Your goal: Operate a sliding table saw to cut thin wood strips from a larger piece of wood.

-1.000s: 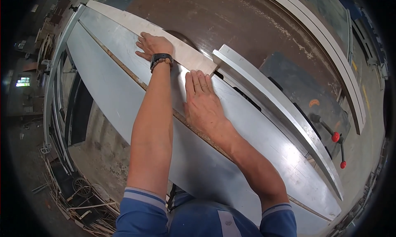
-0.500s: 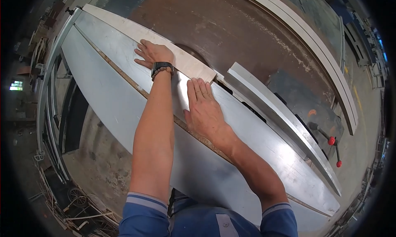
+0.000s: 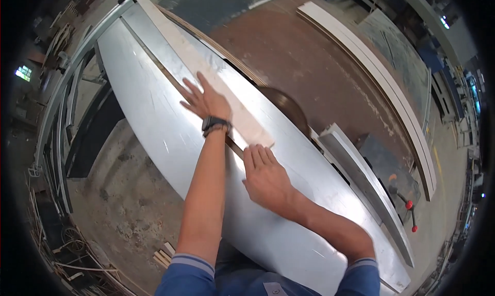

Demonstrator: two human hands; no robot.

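Long pale wooden board [image 3: 206,77] lies flat on the shiny metal saw table [image 3: 154,120], long axis upper left to centre. Left hand [image 3: 209,102] spread flat on it; right hand [image 3: 265,175], fingers together, pressed just below its near end.

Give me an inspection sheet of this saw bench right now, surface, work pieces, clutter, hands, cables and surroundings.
Surface: long metal sliding table, bare and scratched, beside a brown bench top.
Job's things: pale wooden strip lying flat along the table; saw blade at its near end; metal fence on the right.
Clutter: red-handled clamp on the bench's right part.
Grips: left hand flat on the strip, wearing a watch; right hand flat on the table.
Cables: nothing seen.
Surroundings: white boards beyond the bench; wood offcuts on the concrete floor.
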